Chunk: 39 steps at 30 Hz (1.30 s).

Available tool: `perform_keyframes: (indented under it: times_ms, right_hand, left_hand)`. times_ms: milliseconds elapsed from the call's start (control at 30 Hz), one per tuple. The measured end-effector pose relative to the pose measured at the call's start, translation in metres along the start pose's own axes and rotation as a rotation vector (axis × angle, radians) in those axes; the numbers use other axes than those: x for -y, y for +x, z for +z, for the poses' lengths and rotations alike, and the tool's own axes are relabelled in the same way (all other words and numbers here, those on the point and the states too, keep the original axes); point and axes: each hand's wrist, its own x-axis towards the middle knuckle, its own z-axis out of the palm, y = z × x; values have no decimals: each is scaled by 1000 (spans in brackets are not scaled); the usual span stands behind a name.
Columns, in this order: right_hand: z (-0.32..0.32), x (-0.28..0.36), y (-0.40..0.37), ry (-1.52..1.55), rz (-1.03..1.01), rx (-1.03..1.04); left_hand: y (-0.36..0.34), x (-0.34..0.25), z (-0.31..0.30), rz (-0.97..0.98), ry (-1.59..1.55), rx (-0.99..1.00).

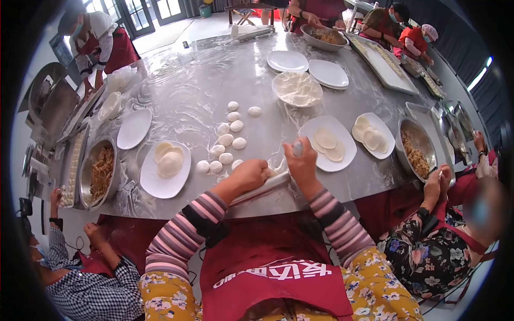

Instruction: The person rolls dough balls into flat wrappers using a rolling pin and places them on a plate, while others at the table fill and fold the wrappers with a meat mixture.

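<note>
My right hand is wrapped around a rolling pin, whose rounded end pokes out above the fist. Just left of it, my left hand is closed, its fingertips pinching the edge of a pale dough wrapper, mostly hidden. A whitish rod-like shape lies under my hands by the table edge; I cannot make out what it is. Several small floured dough pieces are scattered beyond my left hand. Right of my right hand, a white plate bears rolled round wrappers.
A bowl of flour stands ahead, near white plates. Another plate of wrappers lies left. Metal bowls of filling stand left and right. Co-workers sit close on both sides; others work across the floured metal table.
</note>
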Motion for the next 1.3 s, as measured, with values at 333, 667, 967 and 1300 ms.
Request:
perform_keyframes:
  times_ms: [333,667,967,1300]
  right_hand:
    - [-5,-2,-11,-32,-16,-49]
    - [-42,6,-56,92,110,-18]
    - [-11,-10,-17,-126,-194,-13]
    - [-56,13,-63,140,27,25]
  left_hand:
    - [-13,6,7,15,-102,-39]
    - [-17,17,4,-26,-116,22]
    - [-9,8,-5,32,59,61]
    - [81,-43,-4,95,-718,28]
